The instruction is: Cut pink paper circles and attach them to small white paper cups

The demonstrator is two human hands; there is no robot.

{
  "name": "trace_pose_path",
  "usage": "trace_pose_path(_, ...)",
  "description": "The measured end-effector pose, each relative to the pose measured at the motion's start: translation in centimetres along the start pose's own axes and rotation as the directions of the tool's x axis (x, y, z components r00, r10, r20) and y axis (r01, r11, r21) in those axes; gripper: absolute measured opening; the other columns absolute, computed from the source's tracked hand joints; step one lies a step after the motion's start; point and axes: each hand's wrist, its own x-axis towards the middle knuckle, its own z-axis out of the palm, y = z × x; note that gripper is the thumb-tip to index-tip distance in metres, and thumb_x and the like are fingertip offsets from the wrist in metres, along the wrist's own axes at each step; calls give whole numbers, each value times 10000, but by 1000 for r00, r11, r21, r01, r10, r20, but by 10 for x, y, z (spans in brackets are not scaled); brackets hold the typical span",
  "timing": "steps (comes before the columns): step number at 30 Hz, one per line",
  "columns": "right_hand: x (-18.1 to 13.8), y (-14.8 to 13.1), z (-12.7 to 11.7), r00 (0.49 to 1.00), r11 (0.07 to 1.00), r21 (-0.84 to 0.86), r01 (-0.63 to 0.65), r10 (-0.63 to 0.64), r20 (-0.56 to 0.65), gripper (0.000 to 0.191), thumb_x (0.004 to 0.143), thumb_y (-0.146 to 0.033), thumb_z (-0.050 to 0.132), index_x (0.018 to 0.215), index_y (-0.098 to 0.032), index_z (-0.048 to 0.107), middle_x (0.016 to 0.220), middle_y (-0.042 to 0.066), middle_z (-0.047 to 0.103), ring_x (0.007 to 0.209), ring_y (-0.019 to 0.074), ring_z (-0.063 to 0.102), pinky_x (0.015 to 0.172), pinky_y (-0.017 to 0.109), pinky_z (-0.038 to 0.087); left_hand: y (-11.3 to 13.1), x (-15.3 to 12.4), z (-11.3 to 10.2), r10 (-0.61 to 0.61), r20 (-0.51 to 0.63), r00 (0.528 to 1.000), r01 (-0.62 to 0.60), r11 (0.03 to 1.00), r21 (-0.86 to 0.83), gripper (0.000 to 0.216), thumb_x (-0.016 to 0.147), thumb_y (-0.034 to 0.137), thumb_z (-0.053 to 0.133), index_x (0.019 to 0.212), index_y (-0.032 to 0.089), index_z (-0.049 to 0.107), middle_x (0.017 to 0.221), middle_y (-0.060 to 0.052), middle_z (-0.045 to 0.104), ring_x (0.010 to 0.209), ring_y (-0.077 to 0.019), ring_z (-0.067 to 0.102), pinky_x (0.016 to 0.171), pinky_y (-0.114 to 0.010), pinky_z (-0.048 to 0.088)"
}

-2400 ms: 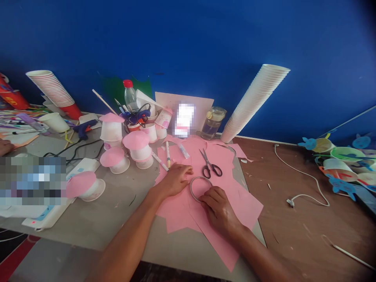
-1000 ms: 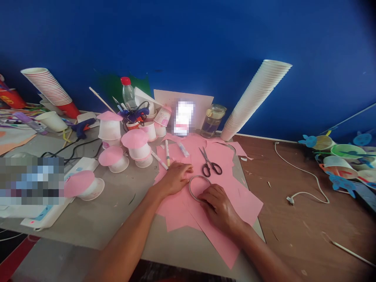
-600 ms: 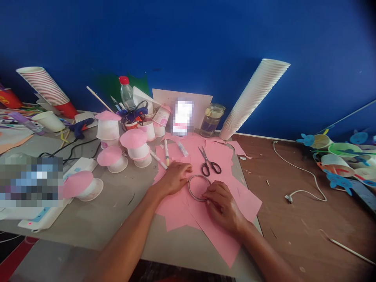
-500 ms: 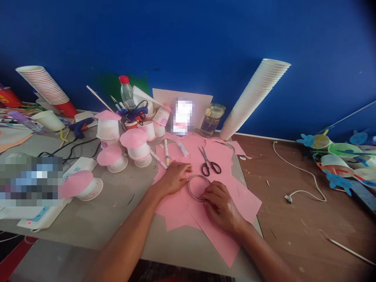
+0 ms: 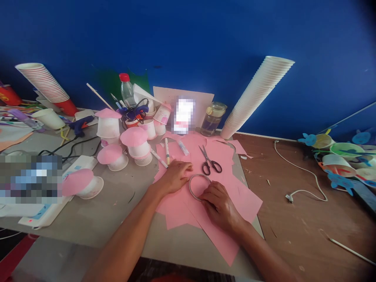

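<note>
A thin silvery ring [image 5: 190,188], like a bangle, lies on overlapping sheets of pink paper [image 5: 243,196]. The fingers of my right hand [image 5: 219,203] are closed on the ring's right edge. My left hand [image 5: 173,176] rests on the paper just left of the ring, empty, its thumb and fingers apart. Black-handled scissors [image 5: 209,160] lie with parted blades beyond the ring. Two slim pens or markers, one a white marker [image 5: 167,150], and a small clear tube [image 5: 183,148] are on the paper past my left hand.
Paper cups with pink paper tops [image 5: 134,143] stand at left near a power strip [image 5: 58,192] and a glue gun [image 5: 80,126]. At the back are a lit phone [image 5: 183,115], a glass jar [image 5: 214,119] and a tall leaning cup stack [image 5: 258,98]. A white cable [image 5: 308,172] lies at right.
The view shifts very slightly. Both hands, the ring and the scissors keep their places on the paper.
</note>
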Motion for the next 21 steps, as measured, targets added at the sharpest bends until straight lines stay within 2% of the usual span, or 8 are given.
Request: trace_pose_path(21, -3, 4, 1, 999, 999, 32, -10, 8, 50, 224, 787, -40, 506, 867, -210, 629, 761, 32, 621, 778, 196, 527, 872, 465, 416, 3, 0, -1, -31, 0, 1000, 31, 999, -30, 380, 792, 147, 525, 1159, 239, 499, 1151, -10, 644, 1167, -220, 481, 1124, -461, 175)
